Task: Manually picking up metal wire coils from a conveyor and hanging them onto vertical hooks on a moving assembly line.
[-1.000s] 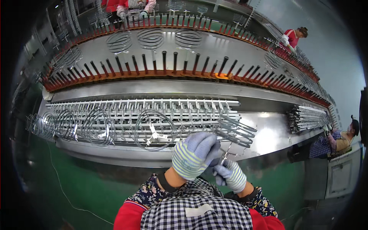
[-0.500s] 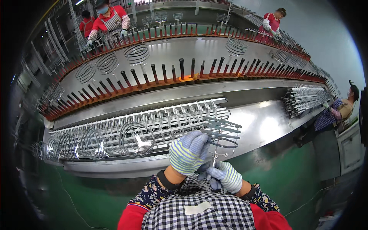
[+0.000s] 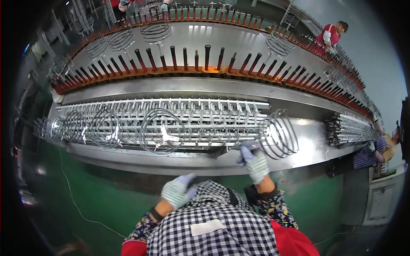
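Note:
My right hand (image 3: 255,163), in a striped knit glove with grey-blue fingertips, is closed on the short stem of a spiral wire rack (image 3: 294,145). The rack's grey wire rings lie tilted over the right end of a row of silver metal frames (image 3: 200,115) on the steel bench. Lower and to the left, in front of the checked apron, my left hand (image 3: 176,192) wears a matching glove. Its fingers are a little blurred but look apart, with nothing seen in them. Another wire rack (image 3: 166,137) with a silver centre piece leans on the frames farther left.
Beyond the steel bench (image 3: 141,160) runs an orange rail (image 3: 171,71) with upright black-and-red rods. A stack of metal bars (image 3: 352,129) lies at the right, beside a person in a blue checked apron (image 3: 364,154). Another person in red (image 3: 328,38) works at the far right.
The wire rack has gone from upright in front of me to lying at the right on the bench, in my right hand. My left hand has let go and drawn back toward my body.

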A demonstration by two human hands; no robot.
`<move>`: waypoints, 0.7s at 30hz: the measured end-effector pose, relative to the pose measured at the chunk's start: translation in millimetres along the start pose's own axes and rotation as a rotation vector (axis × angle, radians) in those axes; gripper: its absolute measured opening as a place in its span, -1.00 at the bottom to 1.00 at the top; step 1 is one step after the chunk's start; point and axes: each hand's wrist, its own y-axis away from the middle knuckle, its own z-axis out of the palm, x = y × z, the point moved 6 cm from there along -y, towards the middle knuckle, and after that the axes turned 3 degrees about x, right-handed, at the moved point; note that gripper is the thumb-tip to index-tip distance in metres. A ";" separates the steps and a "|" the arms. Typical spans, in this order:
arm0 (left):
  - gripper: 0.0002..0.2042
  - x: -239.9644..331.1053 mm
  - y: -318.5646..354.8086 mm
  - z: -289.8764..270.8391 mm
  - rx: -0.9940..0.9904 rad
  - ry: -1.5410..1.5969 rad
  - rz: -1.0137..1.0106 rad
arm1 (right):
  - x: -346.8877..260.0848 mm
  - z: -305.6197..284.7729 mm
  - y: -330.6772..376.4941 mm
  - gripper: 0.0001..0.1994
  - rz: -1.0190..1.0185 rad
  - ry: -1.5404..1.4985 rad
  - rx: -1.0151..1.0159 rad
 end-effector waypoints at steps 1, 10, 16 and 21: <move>-0.61 -34.0 18.6 17.4 0.027 0.192 -0.192 | 10.2 4.0 -13.3 -0.74 -0.012 -0.009 -0.030; -0.67 -179.8 71.6 -15.3 0.836 1.003 -0.871 | 69.9 -14.7 -61.2 -0.68 -0.721 0.673 -0.209; -0.39 -228.0 -12.7 -57.5 1.072 1.712 -0.468 | 57.5 -46.8 -56.5 -0.55 -0.358 1.064 -0.198; -0.50 -212.4 -73.7 -49.8 0.823 1.875 -0.235 | 57.6 -80.6 -77.0 -0.57 -0.721 1.339 -0.089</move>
